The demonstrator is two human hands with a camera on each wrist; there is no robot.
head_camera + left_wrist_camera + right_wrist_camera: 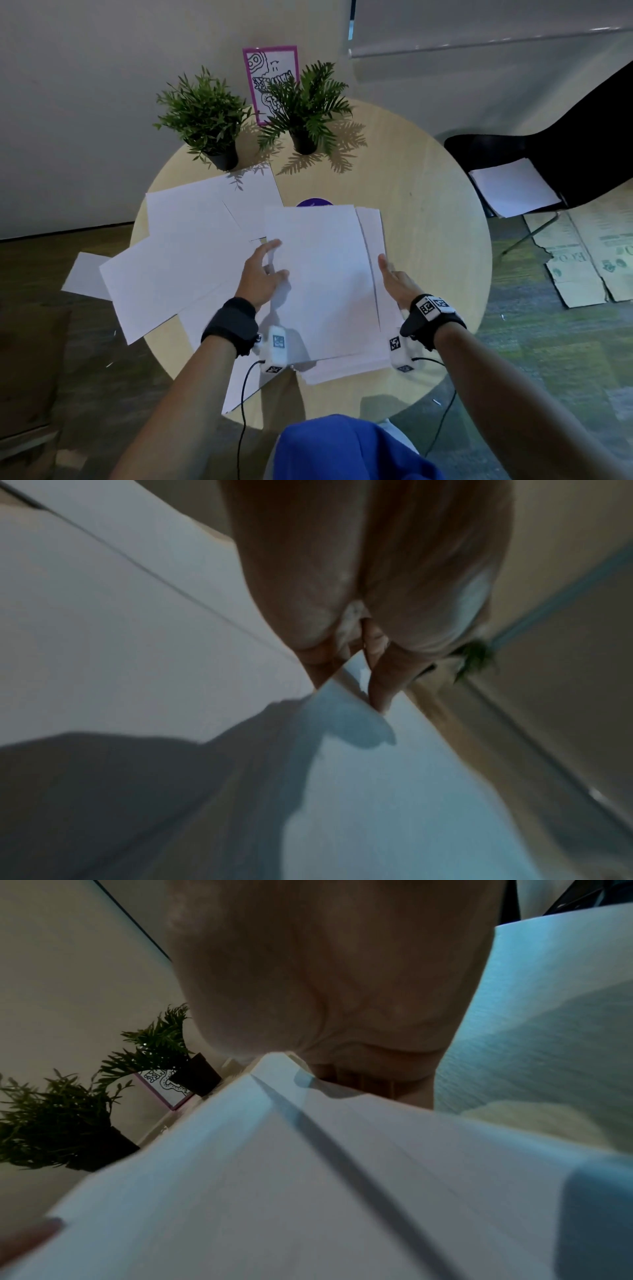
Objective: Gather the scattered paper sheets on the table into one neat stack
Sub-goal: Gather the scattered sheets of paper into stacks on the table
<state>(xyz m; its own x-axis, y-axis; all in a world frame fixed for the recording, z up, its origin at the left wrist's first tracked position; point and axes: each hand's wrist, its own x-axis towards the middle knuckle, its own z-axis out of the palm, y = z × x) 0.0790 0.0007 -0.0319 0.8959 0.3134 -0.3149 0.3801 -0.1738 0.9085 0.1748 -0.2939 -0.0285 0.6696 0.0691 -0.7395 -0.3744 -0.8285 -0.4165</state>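
A stack of white paper sheets [325, 281] lies in the middle of the round wooden table [428, 222], its top sheets shifted left of the ones beneath. My left hand [263, 270] pinches the stack's left edge between thumb and fingers [380, 680]. My right hand [394, 277] holds the right edge, thumb on top, with the paper [308, 1150] running into the palm. Several loose sheets [178, 267] lie spread over the table's left half. One sheet [85, 274] hangs past the left rim and another [246, 383] past the near rim.
Two potted plants [205, 113] [308, 102] and a pink-framed drawing [270, 78] stand at the table's far side. A purple round object [313, 202] peeks out behind the stack. At the right, a black chair [565, 144] carries more paper [513, 192]. Flattened cardboard [582, 257] lies on the floor.
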